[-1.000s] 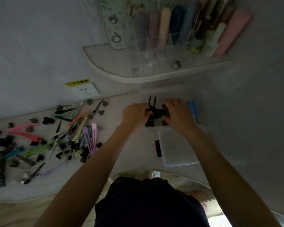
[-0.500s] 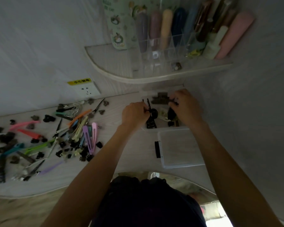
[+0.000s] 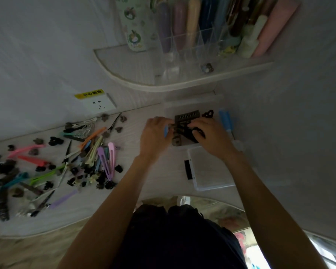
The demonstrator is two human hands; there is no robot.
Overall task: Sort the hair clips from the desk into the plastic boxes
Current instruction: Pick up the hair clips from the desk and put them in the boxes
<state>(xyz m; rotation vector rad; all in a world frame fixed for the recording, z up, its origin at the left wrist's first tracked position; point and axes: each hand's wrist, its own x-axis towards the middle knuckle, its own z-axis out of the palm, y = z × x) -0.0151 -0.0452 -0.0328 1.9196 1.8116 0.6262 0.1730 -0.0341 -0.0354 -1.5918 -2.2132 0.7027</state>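
One head-worn wide-angle camera looks forward and steeply down onto the tabletop (image 3: 144,191) from close above. Its view reaches the wall shelf (image 3: 136,74) beyond. No second view exists.

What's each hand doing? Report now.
Left hand: fingers curled at the open plastic box; hold cannot be told.
Right hand: grips a black clip.

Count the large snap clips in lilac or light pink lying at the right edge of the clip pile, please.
2. The lilac snap clip and the light pink snap clip lie side by side, both nearly upright in the picture. Others may be buried in the pile.
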